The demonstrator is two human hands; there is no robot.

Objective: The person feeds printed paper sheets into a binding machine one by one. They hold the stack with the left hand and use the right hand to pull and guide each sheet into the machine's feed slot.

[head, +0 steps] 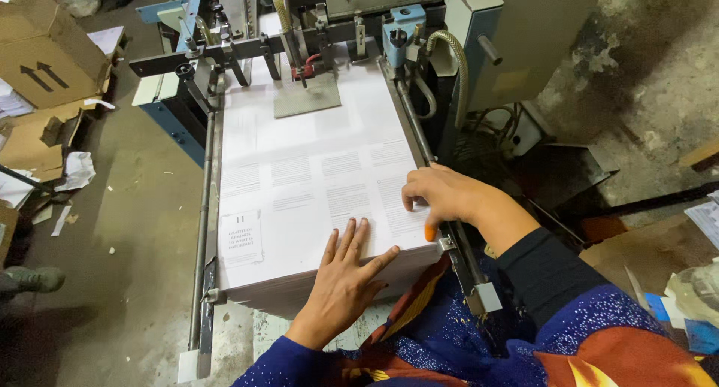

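Note:
A thick stack of large printed white sheets lies on the feed table of a grey and blue machine. My left hand rests flat on the stack's near edge, fingers spread and pointing away from me. Over at the stack's right edge, beside the metal side rail, my right hand presses down with bent fingers; an orange cap covers its thumb tip. Neither hand holds anything. A grey metal plate sits on the far end of the stack under the machine's feed head.
The machine's feed head with hoses and clamps spans the far end. A metal rod runs along the stack's left side. Cardboard boxes and paper scraps lie on the floor at left; debris and paper lie at right.

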